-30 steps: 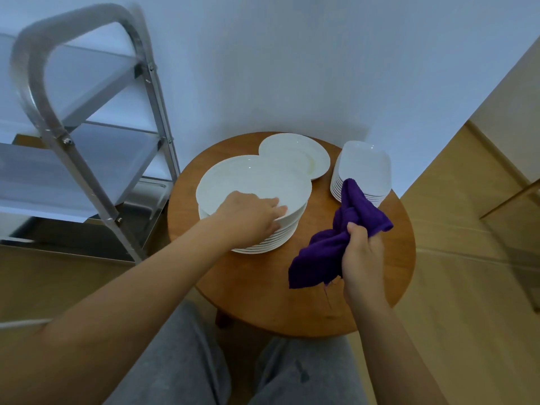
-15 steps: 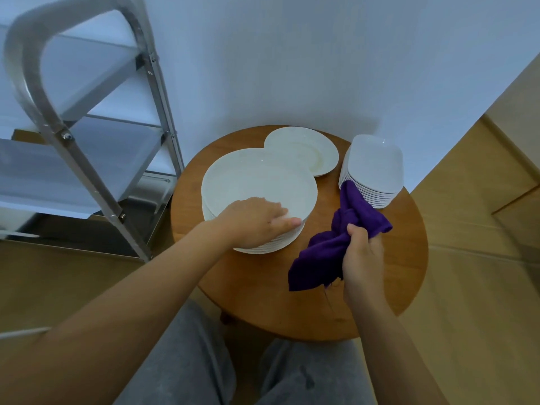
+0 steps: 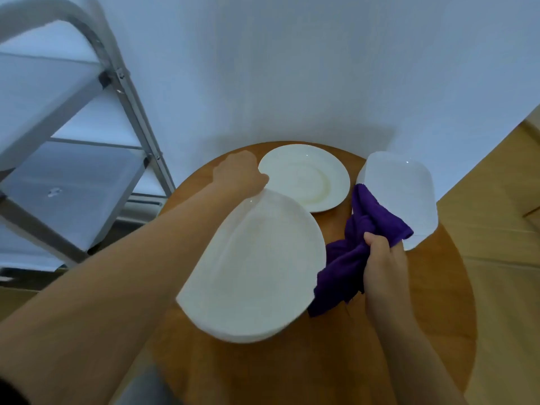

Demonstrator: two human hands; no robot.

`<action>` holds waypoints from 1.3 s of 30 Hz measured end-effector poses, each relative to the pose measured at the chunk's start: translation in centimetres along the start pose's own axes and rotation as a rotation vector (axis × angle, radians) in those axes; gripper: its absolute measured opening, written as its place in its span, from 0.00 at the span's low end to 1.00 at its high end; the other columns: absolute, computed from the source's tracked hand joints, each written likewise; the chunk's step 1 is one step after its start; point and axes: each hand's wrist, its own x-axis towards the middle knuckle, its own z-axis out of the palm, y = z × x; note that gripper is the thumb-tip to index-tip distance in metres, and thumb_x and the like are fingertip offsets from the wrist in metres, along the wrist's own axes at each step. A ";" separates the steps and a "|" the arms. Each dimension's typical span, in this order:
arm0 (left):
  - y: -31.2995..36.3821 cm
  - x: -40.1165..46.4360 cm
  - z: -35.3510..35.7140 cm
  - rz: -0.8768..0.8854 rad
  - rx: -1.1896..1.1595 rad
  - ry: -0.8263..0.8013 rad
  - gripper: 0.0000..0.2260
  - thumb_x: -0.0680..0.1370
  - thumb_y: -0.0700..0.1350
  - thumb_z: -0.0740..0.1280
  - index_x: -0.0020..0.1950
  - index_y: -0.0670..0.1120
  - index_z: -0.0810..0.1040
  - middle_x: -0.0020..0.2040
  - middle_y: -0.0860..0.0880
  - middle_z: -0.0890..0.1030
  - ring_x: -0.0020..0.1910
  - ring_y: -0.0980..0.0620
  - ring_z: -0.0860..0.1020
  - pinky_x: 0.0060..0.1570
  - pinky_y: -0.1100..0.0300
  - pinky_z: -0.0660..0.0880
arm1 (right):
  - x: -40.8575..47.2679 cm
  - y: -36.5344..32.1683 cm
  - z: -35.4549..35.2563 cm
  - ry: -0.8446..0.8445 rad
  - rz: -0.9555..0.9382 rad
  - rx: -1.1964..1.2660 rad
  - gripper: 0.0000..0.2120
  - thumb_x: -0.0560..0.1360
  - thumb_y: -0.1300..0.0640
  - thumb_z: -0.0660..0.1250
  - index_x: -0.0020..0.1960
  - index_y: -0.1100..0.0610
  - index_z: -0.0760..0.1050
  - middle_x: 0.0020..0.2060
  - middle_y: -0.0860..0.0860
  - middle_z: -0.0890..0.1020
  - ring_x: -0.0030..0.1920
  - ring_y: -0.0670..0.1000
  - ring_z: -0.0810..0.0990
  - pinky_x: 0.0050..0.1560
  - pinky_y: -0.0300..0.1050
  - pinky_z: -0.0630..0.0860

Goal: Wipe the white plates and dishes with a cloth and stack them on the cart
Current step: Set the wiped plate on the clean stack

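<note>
At centre frame the left hand (image 3: 238,173) grips the far rim of a large white plate (image 3: 257,264), fingers curled over the edge, and the plate stands tilted up with its broad face toward the camera. Whether its near edge rests on other plates or on the table is blurred and cannot be told. Just right of it the right hand (image 3: 382,258) clutches a bunched purple cloth (image 3: 350,258), whose folds touch or nearly touch the plate's right edge.

The step in hand looks like the wipe itself. To do it well, I would keep the left grip firm on the rim, since a one-point hold on a wide plate lets it swing. The cloth should be spread flatter before it sweeps across the face, then the back.

On the round wooden table (image 3: 423,331), in the upper middle of the frame, a second round plate (image 3: 306,179) lies flat, close behind the raised one. A stack of squarish white dishes (image 3: 403,194) sits at the upper right, with the cloth's upper end draped against it. Both are close enough to be knocked by a wide stroke.

The metal cart (image 3: 67,176) fills the upper left. Its slanted frame post stands between table and shelves, so the plate must pass around it.
</note>
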 end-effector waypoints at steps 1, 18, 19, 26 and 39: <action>0.2 1.2 0.3 -0.027 -0.008 -0.033 0.09 0.75 0.46 0.65 0.39 0.43 0.73 0.34 0.48 0.74 0.34 0.50 0.73 0.33 0.59 0.70 | 0.8 -0.1 0.2 0.000 0.009 0.002 0.05 0.77 0.57 0.60 0.46 0.48 0.71 0.33 0.48 0.75 0.35 0.47 0.75 0.35 0.41 0.70; 1.8 8.2 3.2 -0.515 -0.832 -0.394 0.12 0.81 0.35 0.54 0.65 0.40 0.65 0.45 0.42 0.73 0.42 0.41 0.75 0.37 0.44 0.76 | 5.0 0.0 0.0 -0.056 0.069 0.037 0.06 0.76 0.58 0.61 0.44 0.47 0.71 0.37 0.50 0.78 0.40 0.50 0.77 0.35 0.43 0.72; 1.9 8.2 3.1 -0.508 -0.861 -0.388 0.13 0.81 0.35 0.54 0.66 0.39 0.64 0.44 0.41 0.73 0.42 0.41 0.76 0.39 0.43 0.76 | 4.9 0.0 -0.1 -0.054 0.068 0.033 0.06 0.76 0.58 0.61 0.44 0.47 0.71 0.36 0.50 0.78 0.39 0.50 0.77 0.35 0.43 0.72; 2.1 6.5 0.9 -0.393 -1.117 -0.298 0.16 0.80 0.32 0.54 0.68 0.37 0.64 0.62 0.39 0.74 0.57 0.42 0.76 0.47 0.44 0.73 | 3.3 -0.5 -1.0 -0.034 0.097 0.093 0.04 0.76 0.57 0.61 0.45 0.49 0.71 0.37 0.52 0.77 0.40 0.53 0.77 0.37 0.46 0.72; 1.0 -9.6 -6.4 -0.247 -1.459 -0.302 0.09 0.78 0.31 0.56 0.57 0.38 0.68 0.42 0.41 0.77 0.46 0.43 0.78 0.29 0.54 0.78 | -5.8 -6.1 -3.4 -0.118 -0.016 0.431 0.16 0.68 0.50 0.73 0.54 0.47 0.75 0.41 0.46 0.85 0.40 0.47 0.84 0.32 0.42 0.79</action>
